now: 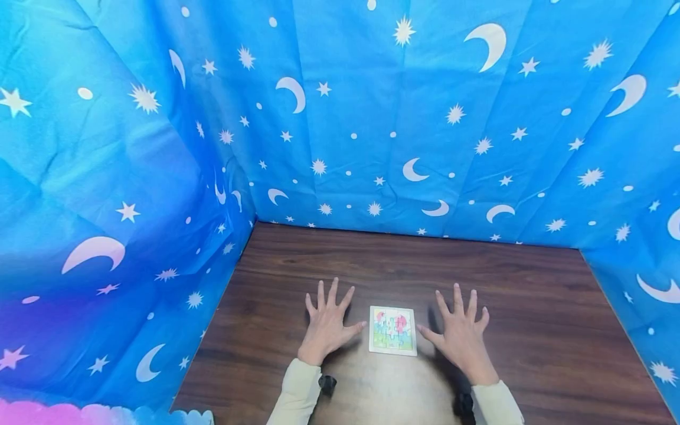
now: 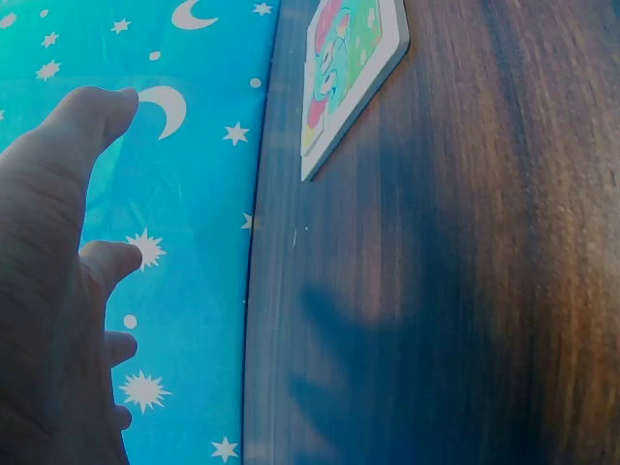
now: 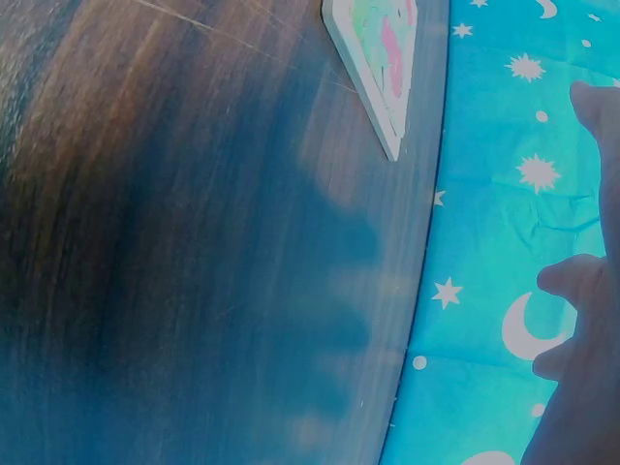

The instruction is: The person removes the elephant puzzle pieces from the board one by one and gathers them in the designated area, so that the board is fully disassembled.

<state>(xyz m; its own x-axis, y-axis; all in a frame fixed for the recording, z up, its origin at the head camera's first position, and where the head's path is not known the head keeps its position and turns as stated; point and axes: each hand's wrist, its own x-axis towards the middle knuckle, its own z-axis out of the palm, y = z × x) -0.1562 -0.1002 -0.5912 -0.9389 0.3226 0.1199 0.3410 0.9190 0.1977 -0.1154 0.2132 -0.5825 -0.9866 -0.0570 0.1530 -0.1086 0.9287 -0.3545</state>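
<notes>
Dark brown wood grain on this tabletop (image 1: 536, 301), with a small jigsaw puzzle (image 1: 393, 332) sitting right between the two hands. Left grip (image 1: 327, 326) is wide open, fingers spread and holding nothing, thumb pointing at the puzzle just to its right. Right grip (image 1: 461, 339) is basically the mirror of that: fingers fanned out, nothing held, thumb just beside the puzzle's other edge.

Head view is the only one that gets the whole puzzle: pale frame, interlocking pieces, green along the side nearer the person, a pinky-red shape toward the right grip. It also gets the cream sleeves (image 1: 296, 389) behind each grip, plus a black gadget (image 1: 327, 385) at the left wrist and another one at the right.

Wrist cams add stuff you can't really get from above. Left one shows the puzzle's thick pale edge, and the fingers up off the wood with their shadow below. Right one has a shadow too, plus thin pale lines on the wood near the puzzle.

Beyond both grips hangs a blue cloth (image 1: 361, 112) printed with white moons and stars. Puzzle's print is too small for me to tell if any of it is lettering.
</notes>
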